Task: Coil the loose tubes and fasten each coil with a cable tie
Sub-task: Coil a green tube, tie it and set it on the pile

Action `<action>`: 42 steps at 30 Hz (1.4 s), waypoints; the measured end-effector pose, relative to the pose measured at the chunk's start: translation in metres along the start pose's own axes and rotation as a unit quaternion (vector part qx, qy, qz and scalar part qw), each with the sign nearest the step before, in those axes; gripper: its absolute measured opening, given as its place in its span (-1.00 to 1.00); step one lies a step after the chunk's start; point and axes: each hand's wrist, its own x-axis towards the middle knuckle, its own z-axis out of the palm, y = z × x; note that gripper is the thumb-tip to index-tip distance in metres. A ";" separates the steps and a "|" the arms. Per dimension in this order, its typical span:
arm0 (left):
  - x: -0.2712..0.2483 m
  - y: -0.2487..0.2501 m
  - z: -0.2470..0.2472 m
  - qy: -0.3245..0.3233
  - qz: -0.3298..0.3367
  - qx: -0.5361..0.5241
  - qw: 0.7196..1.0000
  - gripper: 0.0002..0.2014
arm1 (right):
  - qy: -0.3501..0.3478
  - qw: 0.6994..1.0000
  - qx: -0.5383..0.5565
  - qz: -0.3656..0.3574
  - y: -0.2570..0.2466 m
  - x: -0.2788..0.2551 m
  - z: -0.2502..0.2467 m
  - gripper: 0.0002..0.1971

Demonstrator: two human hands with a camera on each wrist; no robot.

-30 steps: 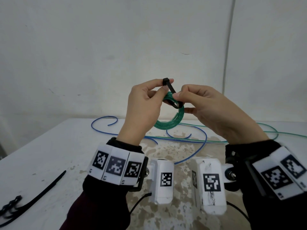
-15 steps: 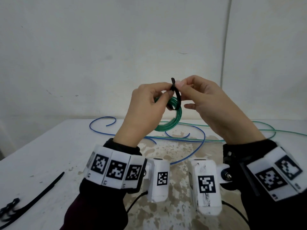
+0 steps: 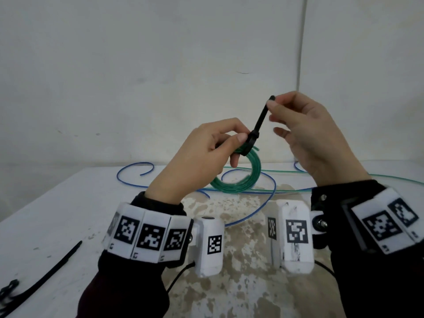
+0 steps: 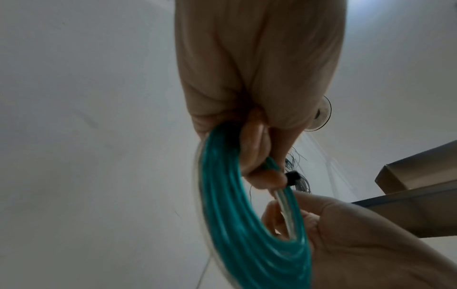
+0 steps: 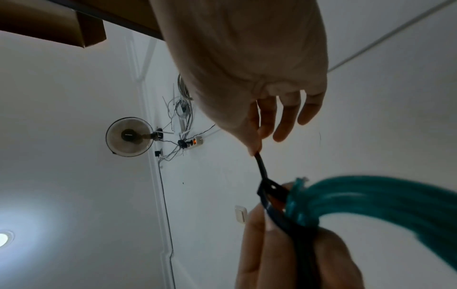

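Note:
My left hand [image 3: 220, 143] grips a green tube coil [image 3: 243, 177] at its top, held up above the table. A black cable tie [image 3: 260, 120] is looped round the coil at that spot, its head [image 3: 253, 136] beside my left thumb. My right hand [image 3: 296, 118] pinches the tie's free tail between thumb and forefinger, and the tail runs up and to the right from the head. In the left wrist view the coil [image 4: 237, 224] hangs below my curled fingers. In the right wrist view the tie [image 5: 262, 170] stretches taut from my fingertips down to the coil [image 5: 371, 199].
Loose blue tube [image 3: 257, 210] and green tube [image 3: 344, 177] lie across the far part of the white table [image 3: 57, 214]. Spare black cable ties [image 3: 43, 278] lie at the front left edge. A bare wall stands behind the table.
My right hand has drawn the tie's tail up and to the right, away from my left hand; the loop round the coil has shrunk. The coil has stayed in my left hand.

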 end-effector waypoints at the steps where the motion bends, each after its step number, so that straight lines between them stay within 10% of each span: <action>1: 0.001 0.000 0.002 0.002 -0.002 -0.002 1.000 -0.81 | 0.019 1.000 0.004 -0.013 0.000 0.000 0.000 -0.79; 9: 0.002 -0.008 -0.007 0.051 -0.035 -0.012 0.998 -0.78 | -0.197 0.979 -0.040 0.017 -0.008 -0.013 0.007 -0.89; 24: 0.000 0.006 0.005 0.009 0.008 -0.018 1.000 -0.78 | -0.014 0.997 -0.043 -0.059 -0.002 -0.005 0.006 -0.81; 32: 0.000 0.006 0.008 0.033 -0.058 -0.052 0.996 -0.77 | -0.145 0.989 -0.024 0.030 -0.005 -0.006 -0.004 -0.90; 42: 0.003 0.007 0.015 0.110 -0.047 -0.085 0.989 -0.74 | -0.119 0.992 -0.025 -0.019 -0.004 -0.010 0.006 -0.90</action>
